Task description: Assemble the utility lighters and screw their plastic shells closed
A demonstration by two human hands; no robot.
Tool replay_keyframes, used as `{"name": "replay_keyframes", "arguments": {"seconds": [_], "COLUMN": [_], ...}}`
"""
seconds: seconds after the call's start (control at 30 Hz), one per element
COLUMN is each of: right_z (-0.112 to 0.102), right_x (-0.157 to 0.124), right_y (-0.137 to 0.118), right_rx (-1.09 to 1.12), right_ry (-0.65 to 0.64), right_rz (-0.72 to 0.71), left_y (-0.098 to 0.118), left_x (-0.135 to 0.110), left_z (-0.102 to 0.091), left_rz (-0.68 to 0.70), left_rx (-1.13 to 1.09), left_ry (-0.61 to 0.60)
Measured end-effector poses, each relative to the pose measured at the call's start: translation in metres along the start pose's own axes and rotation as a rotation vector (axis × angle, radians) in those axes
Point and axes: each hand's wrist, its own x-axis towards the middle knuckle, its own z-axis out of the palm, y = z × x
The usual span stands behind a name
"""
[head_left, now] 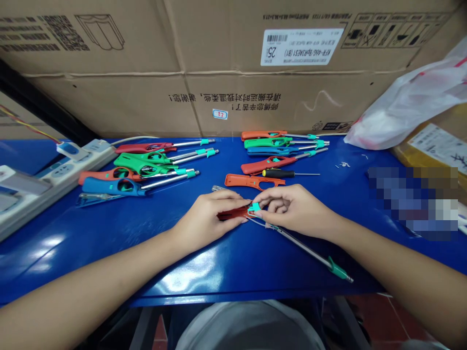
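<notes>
My left hand [215, 214] is closed around a red-orange lighter handle half [233, 213], whose inner side faces up. At its right end, my right hand [288, 206] pinches a turquoise trigger [254, 209] between thumb and fingers. From beneath the right hand a thin metal lighter tube [302, 247] slants down to the right, joined by a pale wire and ending in a green tip [338, 269]. Just beyond my hands lies an orange handle half [251, 181]. Behind that is a screwdriver [279, 173] with a black and yellow handle.
Several lighters stand grouped at left [113, 186] and right, including a red lighter [270, 164]. Small screws [343, 165] lie at right. A power strip [58, 177] borders the left, a cardboard box [146, 97] the back, and a plastic bag [397, 107] the right. The blue table [189, 277] carries everything.
</notes>
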Motion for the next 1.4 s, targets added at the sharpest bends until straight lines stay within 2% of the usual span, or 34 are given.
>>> {"name": "replay_keyframes", "arguments": {"seconds": [0.27, 0.43, 0.6, 0.73, 0.83, 1.07, 1.4], "right_z": [-0.002, -0.002, -0.003, -0.006, -0.009, -0.013, -0.010], "right_x": [-0.001, 0.001, 0.001, 0.000, 0.000, 0.003, 0.006], "right_y": [0.000, 0.002, 0.006, 0.005, 0.003, 0.006, 0.013], "right_rx": [0.003, -0.071, -0.285, -0.438, -0.503, -0.530, -0.541], "right_ry": [-0.035, -0.004, 0.066, 0.072, 0.058, 0.013, 0.027], "right_rz": [0.023, -0.012, -0.175, -0.339, -0.406, -0.390, -0.410], "left_y": [-0.002, 0.003, 0.004, 0.001, 0.001, 0.003, 0.000], "left_x": [0.000, 0.000, 0.001, 0.001, 0.001, 0.002, 0.001], "left_z": [0.000, 0.000, -0.001, -0.001, -0.001, -0.004, -0.003], "left_rz": [0.041, 0.018, 0.029, 0.074, 0.090, 0.081, 0.120], "left_rx": [0.004, 0.025, 0.047, 0.050, 0.059, 0.041, 0.098], "left_ry": [-0.018, -0.021, -0.031, -0.014, -0.018, -0.028, -0.002]}}
